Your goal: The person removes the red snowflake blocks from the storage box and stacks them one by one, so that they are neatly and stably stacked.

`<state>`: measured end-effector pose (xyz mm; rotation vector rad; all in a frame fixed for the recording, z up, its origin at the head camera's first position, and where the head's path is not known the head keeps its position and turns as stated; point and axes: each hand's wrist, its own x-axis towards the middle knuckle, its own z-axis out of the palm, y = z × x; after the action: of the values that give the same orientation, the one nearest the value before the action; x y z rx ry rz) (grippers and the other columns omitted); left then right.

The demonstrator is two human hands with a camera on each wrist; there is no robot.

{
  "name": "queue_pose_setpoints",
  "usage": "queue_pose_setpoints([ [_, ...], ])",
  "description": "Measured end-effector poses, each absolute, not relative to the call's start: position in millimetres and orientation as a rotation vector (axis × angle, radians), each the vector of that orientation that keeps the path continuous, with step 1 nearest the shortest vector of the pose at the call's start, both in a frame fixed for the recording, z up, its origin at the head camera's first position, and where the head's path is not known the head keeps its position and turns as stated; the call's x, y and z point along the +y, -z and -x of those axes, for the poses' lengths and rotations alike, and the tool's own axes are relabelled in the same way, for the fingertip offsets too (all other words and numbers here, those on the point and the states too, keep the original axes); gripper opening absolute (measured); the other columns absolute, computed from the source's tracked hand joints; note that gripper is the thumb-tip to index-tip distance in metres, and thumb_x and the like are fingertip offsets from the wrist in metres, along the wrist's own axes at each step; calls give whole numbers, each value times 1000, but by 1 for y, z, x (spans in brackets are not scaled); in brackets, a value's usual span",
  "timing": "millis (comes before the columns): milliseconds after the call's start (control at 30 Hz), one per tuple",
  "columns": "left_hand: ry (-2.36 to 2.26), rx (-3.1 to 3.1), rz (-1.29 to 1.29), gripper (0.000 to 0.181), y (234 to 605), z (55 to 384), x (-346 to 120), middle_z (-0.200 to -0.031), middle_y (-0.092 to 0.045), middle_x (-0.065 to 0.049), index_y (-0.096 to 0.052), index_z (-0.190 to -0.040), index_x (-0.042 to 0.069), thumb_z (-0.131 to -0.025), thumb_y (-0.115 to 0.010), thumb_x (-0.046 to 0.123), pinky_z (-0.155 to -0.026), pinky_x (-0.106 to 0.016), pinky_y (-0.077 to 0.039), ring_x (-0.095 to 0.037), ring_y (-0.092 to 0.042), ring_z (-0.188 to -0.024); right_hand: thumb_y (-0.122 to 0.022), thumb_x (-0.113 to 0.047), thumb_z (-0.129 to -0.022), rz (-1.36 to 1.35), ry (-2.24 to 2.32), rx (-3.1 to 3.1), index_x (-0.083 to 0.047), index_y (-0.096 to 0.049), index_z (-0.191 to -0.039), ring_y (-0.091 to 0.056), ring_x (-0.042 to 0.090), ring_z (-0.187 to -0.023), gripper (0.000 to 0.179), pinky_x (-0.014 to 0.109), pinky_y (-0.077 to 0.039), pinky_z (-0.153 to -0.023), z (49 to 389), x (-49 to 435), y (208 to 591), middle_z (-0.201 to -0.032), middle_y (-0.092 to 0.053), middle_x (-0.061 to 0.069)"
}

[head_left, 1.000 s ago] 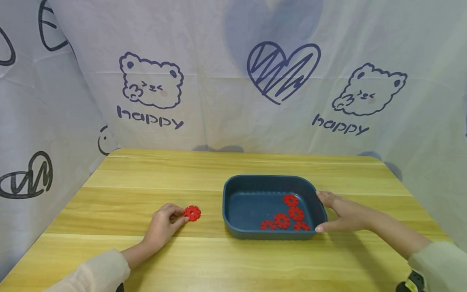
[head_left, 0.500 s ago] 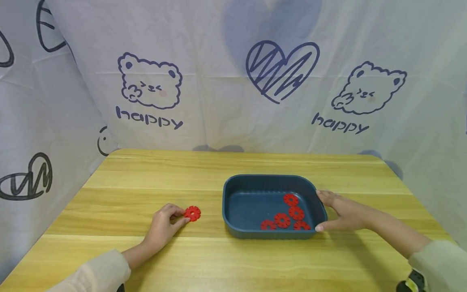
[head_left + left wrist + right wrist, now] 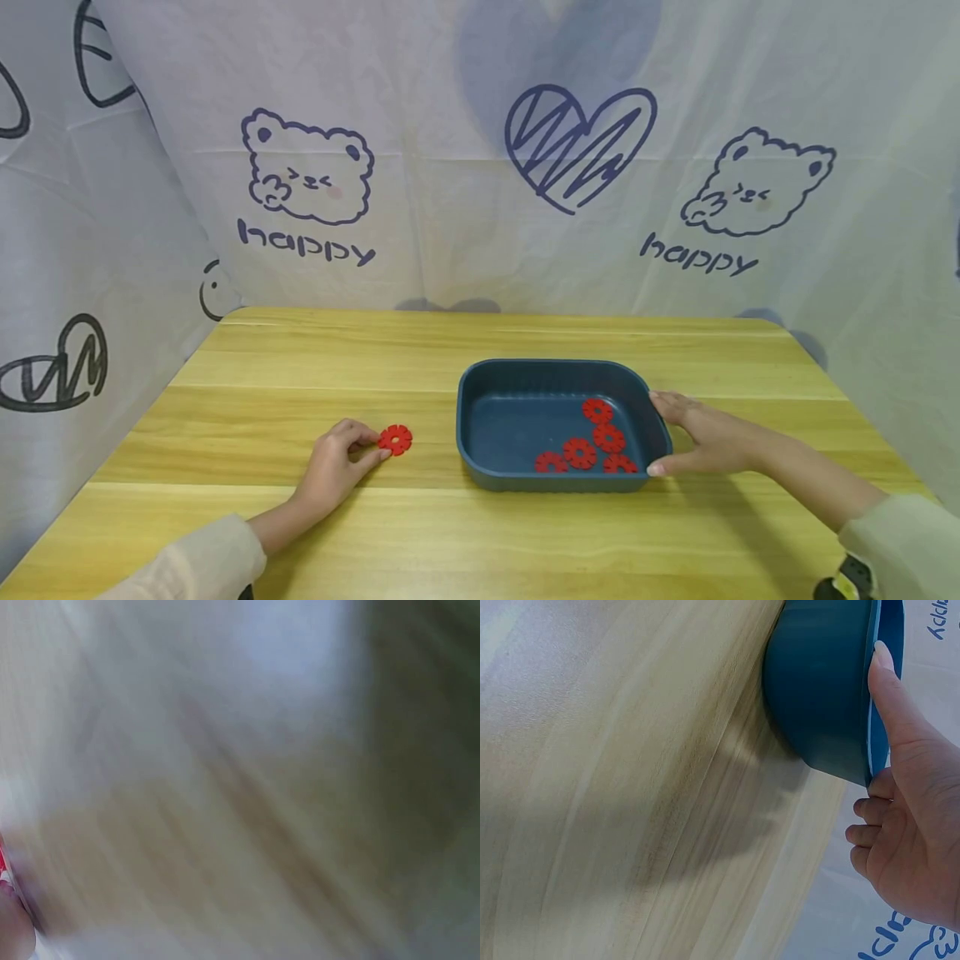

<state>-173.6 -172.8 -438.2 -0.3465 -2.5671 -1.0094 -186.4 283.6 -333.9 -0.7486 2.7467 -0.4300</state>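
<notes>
My left hand [image 3: 333,467] pinches a red notched building disc [image 3: 405,440] at its left edge, between thumb and fingers, over the left part of the table. Only a sliver of that hand's skin [image 3: 13,926] enters the left wrist view, at the lower left corner. To the right stands a dark blue plastic bin [image 3: 517,482], with several more red building discs [image 3: 580,453] lying in its right half. My right hand [image 3: 708,437] grips the bin's right end. Seen from the right wrist, the thumb lies along the rim and the other fingers are curled beside the bin's wall [image 3: 821,697].
The wooden table [image 3: 315,350] has rounded far corners. Behind it hangs a white cloth [image 3: 442,192] printed with bears, hearts and the word "happy". More of the cloth covers the left side. Long sleeves cover both forearms.
</notes>
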Motion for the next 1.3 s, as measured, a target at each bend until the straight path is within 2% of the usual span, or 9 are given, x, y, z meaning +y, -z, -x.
queue_pose_setpoints([
  [200,1035,-2556,353,16,437,173,-175,-84,-65,-9,-68,-85,-1,-72,-77,4,-65,-25,-55,-18,-63,-75,-70,-53,-74,759,431,2754,17,-27,-137,-24,55,-130,104,65,-26,-102,186,284,334,-142,-26,37],
  [333,1069,-2535,362,19,431,175,-175,-88,-67,-13,-67,-90,-5,-74,-75,2,-68,-29,-56,-22,-64,-78,-70,-53,-74,765,426,2758,18,-27,-136,-24,55,-130,104,65,-26,-102,185,283,335,-142,-27,38],
  [533,1078,-2457,408,20,409,184,-170,-91,-67,-18,-67,-93,-6,-76,-74,3,-70,-38,-56,-30,-64,-82,-70,-54,-74,763,421,2759,18,-28,-137,-24,56,-130,104,65,-26,-102,185,283,335,-142,-27,38],
  [700,1116,-2380,446,21,388,192,-161,-93,-67,-16,-68,-94,-2,-76,-74,6,-72,-43,-55,-30,-64,-84,-70,-55,-73,761,422,2760,18,-28,-137,-24,56,-130,105,65,-26,-102,185,283,335,-142,-27,38],
  [1067,1292,-2345,457,25,355,200,-130,-97,-68,-14,-69,-97,0,-75,-76,10,-74,-41,-56,-26,-64,-85,-70,-53,-74,751,433,2749,17,-26,-137,-22,56,-130,105,66,-25,-101,187,284,333,-142,-25,38],
  [1200,1392,-2325,522,25,352,200,-112,-97,-68,-15,-69,-98,0,-75,-76,9,-73,-42,-56,-27,-64,-85,-70,-55,-73,748,428,2750,17,-26,-138,-22,56,-130,106,66,-24,-102,187,284,333,-143,-25,38],
  [1300,1426,-2337,600,25,355,199,-98,-95,-67,-15,-69,-97,0,-75,-76,10,-73,-38,-56,-27,-64,-84,-70,-54,-73,751,428,2752,17,-27,-137,-22,56,-130,105,66,-24,-102,186,283,334,-143,-25,37],
])
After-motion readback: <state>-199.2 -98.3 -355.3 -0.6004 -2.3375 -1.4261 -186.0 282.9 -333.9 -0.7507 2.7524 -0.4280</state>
